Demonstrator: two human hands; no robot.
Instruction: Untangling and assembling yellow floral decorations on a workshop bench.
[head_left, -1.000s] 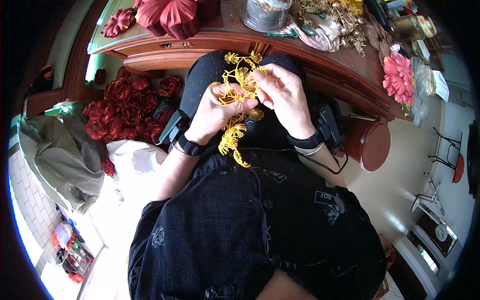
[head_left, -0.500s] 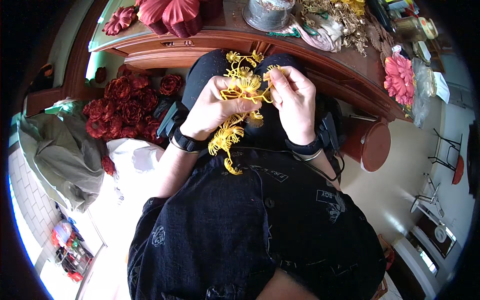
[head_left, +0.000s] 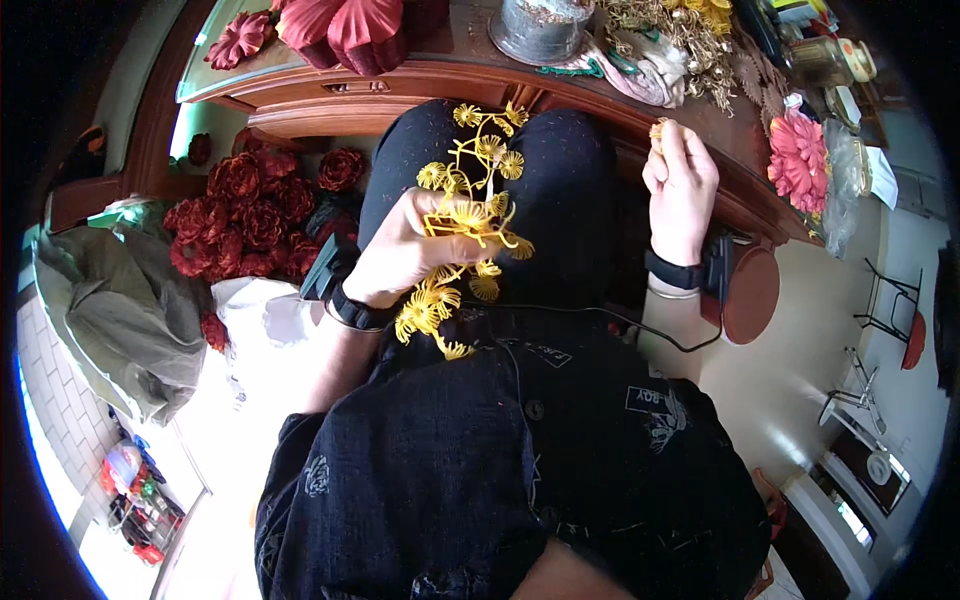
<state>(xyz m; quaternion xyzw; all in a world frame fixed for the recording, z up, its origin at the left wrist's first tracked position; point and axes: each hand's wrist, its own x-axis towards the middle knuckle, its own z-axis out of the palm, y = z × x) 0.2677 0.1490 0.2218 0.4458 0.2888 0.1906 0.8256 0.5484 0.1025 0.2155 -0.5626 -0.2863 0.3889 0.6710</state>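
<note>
My left hand (head_left: 392, 255) is closed, pinching a branching string of yellow plastic flower centres (head_left: 424, 310) over my lap. Fringed yellow discs on thin yellow stems spread above the fingers, across my dark trousers, and trail below the hand to my shirt. My right hand (head_left: 685, 195) is raised away to the right, near the front edge of the wooden cabinet. Its fingers and thumb are pressed together around a small tan fringed piece (head_left: 657, 130), mostly covered by the fingertips.
On the cabinet top (head_left: 440, 50) stand a metal tin (head_left: 540, 32), a crumpled cloth (head_left: 650, 72), dried plant scraps (head_left: 695, 45) and red fabric petals (head_left: 345, 30). A pink flower (head_left: 798, 160) lies at its right end. Dark red flowers (head_left: 250, 205) are heaped to my left. A reddish stool (head_left: 752, 295) is right.
My right hand has left the yellow string and moved right toward the cabinet edge, with a small piece in its fingers. My left hand has shifted slightly down and left with the string.
</note>
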